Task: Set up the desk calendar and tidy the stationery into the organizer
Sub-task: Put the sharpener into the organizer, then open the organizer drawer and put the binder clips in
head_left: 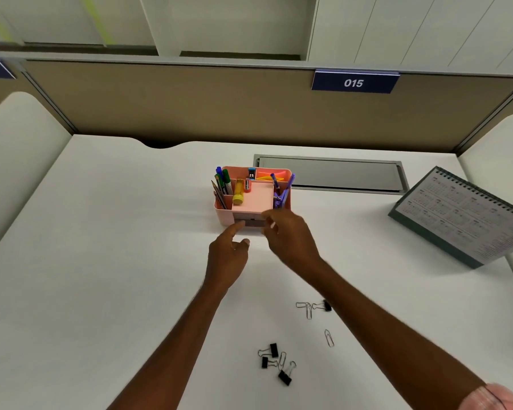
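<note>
In front of the pink plastic desk organizer [224,216], nearest to me, black binder clips [274,350] and silver wire paper clips [329,338] lie loose on the white desk [116,261]. They form two scatters with a single clip between. The right forearm [382,321] crosses just beside the farther scatter. A careless sweep on the way back could, I think, brush those clips off toward the desk's edge.

Both hands are up at the organizer's front. The left hand [228,255] is relaxed, its forefinger stretched onto what looks like a small grey drawer front [251,223]. The right hand [289,235] has its fingers curled at the same drawer. It is too blurred for me to tell whether it pinches the pull, a clip or nothing.

Neither hand steadies the organizer's body. A hard tug could drag or rock it, and the upright markers and pencils [225,180] in its left compartment, with the yellow glue stick [238,195], might spill.

Well right of the organizer, the green-based spiral desk calendar [462,214] already stands open, where a wide elbow could knock it.
</note>
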A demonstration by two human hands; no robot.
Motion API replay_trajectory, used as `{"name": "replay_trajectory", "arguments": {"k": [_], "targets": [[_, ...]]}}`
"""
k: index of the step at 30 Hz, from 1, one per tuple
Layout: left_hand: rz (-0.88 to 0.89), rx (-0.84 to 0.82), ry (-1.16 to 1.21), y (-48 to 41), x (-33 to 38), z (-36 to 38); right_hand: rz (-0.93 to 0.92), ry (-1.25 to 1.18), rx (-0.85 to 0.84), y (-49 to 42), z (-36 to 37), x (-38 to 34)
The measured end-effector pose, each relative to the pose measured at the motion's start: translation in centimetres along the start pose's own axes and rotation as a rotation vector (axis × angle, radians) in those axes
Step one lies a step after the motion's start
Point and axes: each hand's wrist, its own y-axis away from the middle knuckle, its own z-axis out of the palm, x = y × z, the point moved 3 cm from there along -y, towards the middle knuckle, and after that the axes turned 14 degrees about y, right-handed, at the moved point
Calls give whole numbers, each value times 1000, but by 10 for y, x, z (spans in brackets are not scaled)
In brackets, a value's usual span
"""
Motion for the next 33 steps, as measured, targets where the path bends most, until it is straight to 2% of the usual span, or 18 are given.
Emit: {"name": "replay_trajectory", "arguments": {"k": [4,9,12,15,24,29,33], "targets": [[-41,-106,-72,8,-25,5,-99,6,21,90,26,24],[-70,-154,-165,14,-43,12,-305,108,-51,204,77,37],[-62,-177,-210,16,-46,17,-514,268,-124,257,100,38],[-50,-194,-232,19,-47,23,-603,415,-174,279,108,45],[-29,-200,-297,24,-54,34,-318,456,-212,231,87,74],[34,-189,-379,23,-50,40,-300,481,-207,214,74,84],[111,-143,-482,20,-39,43,-258,471,-138,233,63,94]]}}
